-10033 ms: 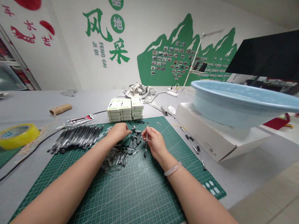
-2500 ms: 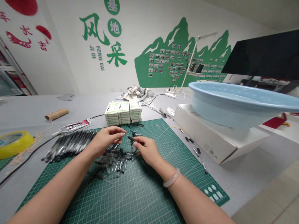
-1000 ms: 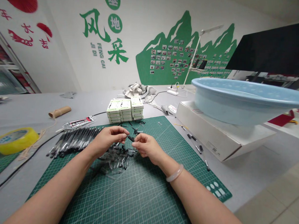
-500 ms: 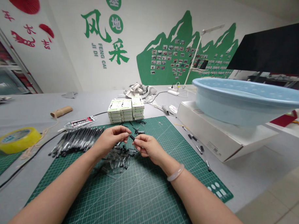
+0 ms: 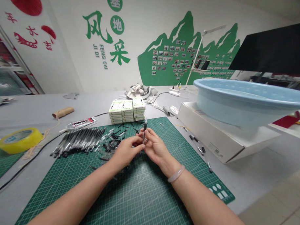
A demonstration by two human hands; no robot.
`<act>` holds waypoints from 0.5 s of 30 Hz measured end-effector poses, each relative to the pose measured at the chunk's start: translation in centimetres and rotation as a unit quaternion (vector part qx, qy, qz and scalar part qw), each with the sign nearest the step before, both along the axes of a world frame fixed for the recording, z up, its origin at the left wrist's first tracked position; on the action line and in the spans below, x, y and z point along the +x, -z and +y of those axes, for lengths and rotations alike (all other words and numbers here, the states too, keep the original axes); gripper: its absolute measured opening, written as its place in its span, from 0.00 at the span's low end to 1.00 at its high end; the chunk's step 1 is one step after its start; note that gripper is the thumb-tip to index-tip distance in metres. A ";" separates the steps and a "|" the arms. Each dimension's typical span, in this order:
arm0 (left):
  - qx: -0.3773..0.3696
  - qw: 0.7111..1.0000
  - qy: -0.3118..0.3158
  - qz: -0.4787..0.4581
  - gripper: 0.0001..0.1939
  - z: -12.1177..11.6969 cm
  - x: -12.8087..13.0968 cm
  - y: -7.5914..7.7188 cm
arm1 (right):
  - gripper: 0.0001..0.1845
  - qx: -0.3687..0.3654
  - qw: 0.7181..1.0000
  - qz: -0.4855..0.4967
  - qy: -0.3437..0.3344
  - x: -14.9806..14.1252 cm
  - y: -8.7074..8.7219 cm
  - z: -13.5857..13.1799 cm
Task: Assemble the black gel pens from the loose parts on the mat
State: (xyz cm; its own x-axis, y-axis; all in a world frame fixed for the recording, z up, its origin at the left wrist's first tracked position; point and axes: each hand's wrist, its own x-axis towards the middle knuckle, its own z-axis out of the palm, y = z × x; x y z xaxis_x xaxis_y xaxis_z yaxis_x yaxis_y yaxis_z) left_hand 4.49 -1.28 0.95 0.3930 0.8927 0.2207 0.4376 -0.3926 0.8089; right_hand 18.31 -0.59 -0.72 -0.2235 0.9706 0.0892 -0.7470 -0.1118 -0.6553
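A pen (image 5: 145,126) with a black grip and a clear tip stands nearly upright between my hands above the mat. My right hand (image 5: 153,144) is closed around its middle. My left hand (image 5: 128,150) pinches at its lower end, which the fingers partly hide. Left of my hands lies a loose heap of clear and black pen parts (image 5: 111,143), partly covered by my left hand. Beyond it, a row of black-and-clear pens (image 5: 79,141) lies side by side. All of these rest on or beside the green cutting mat (image 5: 153,197).
Stacked small white boxes (image 5: 126,111) stand at the mat's far edge. To the right, a white carton (image 5: 214,133) carries a blue basin (image 5: 238,103); several pens (image 5: 200,150) lie before it. Yellow tape (image 5: 19,140) and a black cable (image 5: 26,166) are left.
Both hands have shifted slightly, the left one to the right and lower. The black grip piece was tilted between them; now a pen stands upright in the right hand.
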 end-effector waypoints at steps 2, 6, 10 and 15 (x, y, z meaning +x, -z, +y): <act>0.000 1.000 -0.013 0.023 0.11 0.7 -1.1 -0.8 | 0.15 -0.011 1.000 -0.019 0.002 0.1 0.0 -0.1; -0.010 0.973 -0.119 0.200 0.15 3.5 -6.5 -3.3 | 0.13 -0.037 0.997 -0.048 0.054 0.5 0.2 0.1; -0.051 0.878 -0.223 0.421 0.12 5.6 -13.9 -5.7 | 0.10 -0.048 0.991 -0.075 0.104 0.7 0.2 0.4; -0.144 0.810 -0.270 0.499 0.10 6.1 -19.0 -6.2 | 0.08 -0.052 0.987 -0.098 0.113 0.6 0.1 0.3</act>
